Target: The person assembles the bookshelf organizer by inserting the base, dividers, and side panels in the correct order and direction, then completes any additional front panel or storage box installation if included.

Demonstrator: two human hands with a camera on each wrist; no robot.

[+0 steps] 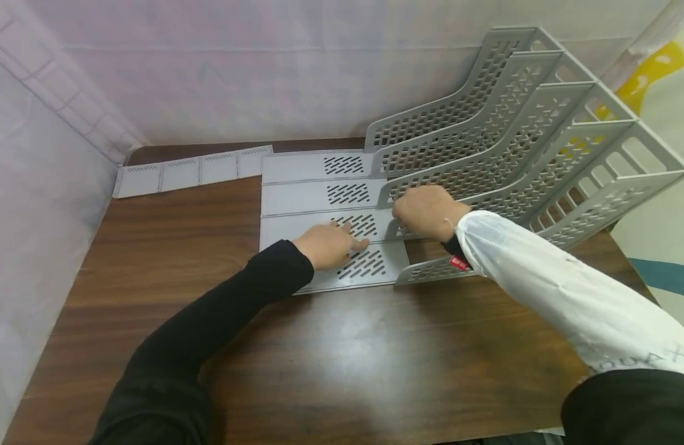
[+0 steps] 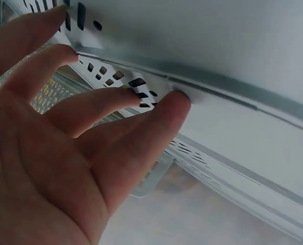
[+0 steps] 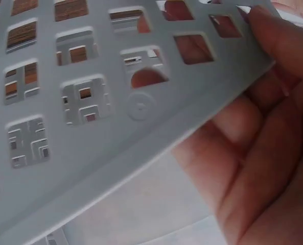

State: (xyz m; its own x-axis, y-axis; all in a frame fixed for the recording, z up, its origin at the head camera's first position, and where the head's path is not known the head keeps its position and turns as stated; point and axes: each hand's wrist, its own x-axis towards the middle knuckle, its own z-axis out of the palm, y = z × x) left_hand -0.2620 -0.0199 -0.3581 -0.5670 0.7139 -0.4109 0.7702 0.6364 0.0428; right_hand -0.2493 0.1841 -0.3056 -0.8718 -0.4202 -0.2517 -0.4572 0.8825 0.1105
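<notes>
The grey rack [image 1: 550, 111] stands beyond and to the right of the right hand [image 1: 427, 213], its dividers running back from that hand. The right hand grips the edge of one perforated divider [image 3: 115, 138], thumb on one face and fingers on the other. Just left of it, the left hand [image 1: 329, 246] has its fingers spread and touching the flat grey panels [image 1: 297, 196], holding nothing; its thumb tip rests beside a seam. The four panels lie side by side under and beyond the left hand, their slotted right ends meeting the dividers. Farther out to its left, a row of small pale panels [image 1: 180, 175] slants along the back of the tabletop.

All this sits on a dark wood-grain table [image 1: 347, 358], shiny in front of both hands. A pale back wall [image 1: 264, 74] rises past the far edge; a light side wall [image 1: 25, 185] borders the left edge. Right of the rack are a yellow shape [image 1: 653, 71] and a teal stripe [image 1: 667, 278].

The widest wood lies left of the left hand and between both hands and the near edge. Beyond the right hand, narrow gaps separate the dividers; the rack's far end stands close to the back wall.
</notes>
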